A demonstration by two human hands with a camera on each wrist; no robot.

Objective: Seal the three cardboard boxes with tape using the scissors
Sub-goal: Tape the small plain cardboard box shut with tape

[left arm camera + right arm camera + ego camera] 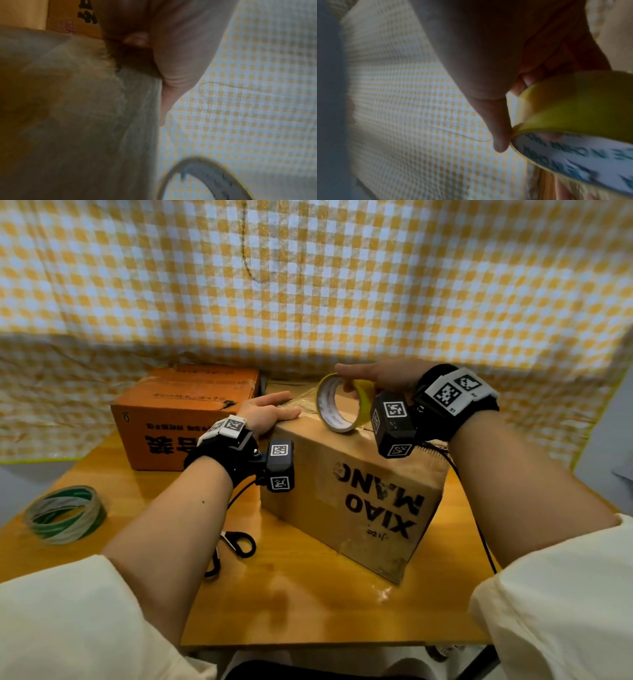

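Right hand clamps its grip round yellow tape roll above brown box, left hand pressing flat beside it, fingers straight; scissors lie on worktop below.

the left forearm hides the scissors' blades, a third box behind the tape roll shows only a sliver, and both wrist views are blurred, cutting that roll at the edge.
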